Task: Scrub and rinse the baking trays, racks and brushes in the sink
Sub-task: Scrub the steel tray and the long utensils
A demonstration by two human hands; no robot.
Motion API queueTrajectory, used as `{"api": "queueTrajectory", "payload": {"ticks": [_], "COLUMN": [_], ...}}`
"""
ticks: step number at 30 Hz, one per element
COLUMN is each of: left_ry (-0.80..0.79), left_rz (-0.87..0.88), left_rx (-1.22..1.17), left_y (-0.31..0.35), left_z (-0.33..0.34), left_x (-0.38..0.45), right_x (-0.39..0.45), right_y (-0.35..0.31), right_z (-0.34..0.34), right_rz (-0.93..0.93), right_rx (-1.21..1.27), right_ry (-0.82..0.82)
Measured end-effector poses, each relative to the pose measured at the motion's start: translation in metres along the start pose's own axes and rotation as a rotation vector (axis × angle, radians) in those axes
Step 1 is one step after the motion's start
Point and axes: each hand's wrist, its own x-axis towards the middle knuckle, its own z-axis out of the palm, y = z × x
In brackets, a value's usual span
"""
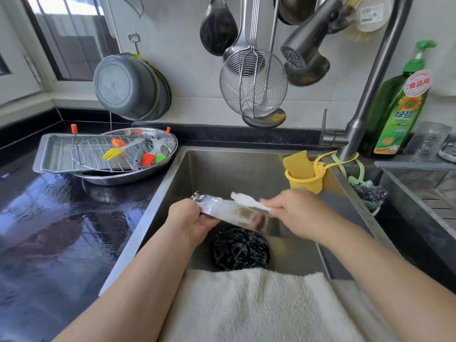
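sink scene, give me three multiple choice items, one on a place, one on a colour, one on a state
1. Where do the silicone brushes lie?
A. in the sink
B. on the rack on the counter left of the sink
C. in the yellow cup

2. What colour is the soap bottle beside the faucet?
A. green
B. blue
C. white

3. What is the left hand doing?
A. resting flat on the towel
B. turning the faucet
C. gripping one end of the metal piece over the sink

Answers:
1. B, the brushes lie on the wire rack stacked over the trays on the counter.
2. A, the bottle and its pump are green.
3. C, its fingers curl round the end of the metal piece while the right hand holds a white cloth on it.
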Motion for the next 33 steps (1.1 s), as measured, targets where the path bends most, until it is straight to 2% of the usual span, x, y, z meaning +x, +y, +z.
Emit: {"api": "queueTrajectory", "payload": {"ticks": [3,6,8,13,17,21,25,30,33], "left_ry": [0.042,0.027,0.036,-0.026,-0.129,-0.090,-0.100,-0.204,-0.255], "left_rz": [0.054,0.045,0.060,0.065,0.016,0.090,0.124,0.080,0.046], "left_rx": [-0.004,-0.017,-0.016,0.074,0.245,0.328,0.307,0.382,0.368], "left_y": [0.000,-0.004,-0.004,-0.001,-0.012,-0.014,-0.007,-0.016,-0.017], "left_z": [0.001,0.005,0.004,-0.001,0.006,0.005,0.005,0.008,0.008], "left_x": [0.000,-0.002,-0.001,0.005,-0.006,-0.005,-0.006,-0.010,-0.011], "right_x": [-0.013,-0.013,-0.012,-0.016,-0.013,-0.016,-0.022,-0.013,-0.005], "right_y": [0.021,0.014,-0.001,-0.003,-0.003,-0.006,0.009,-0.011,-0.021], "right_z": [-0.003,-0.004,-0.004,0.007,0.005,0.003,-0.011,-0.004,-0.007], "right_rz": [0.056,-0.022,-0.078,-0.117,-0.132,-0.204,-0.138,-0.199,-0.211], "right_rx": [0.096,0.250,0.278,0.241,0.186,0.138,0.059,-0.019,-0.031], "right_ry": [-0.075,0.051,0.065,-0.036,0.001,-0.088,-0.191,0.037,0.035]}}
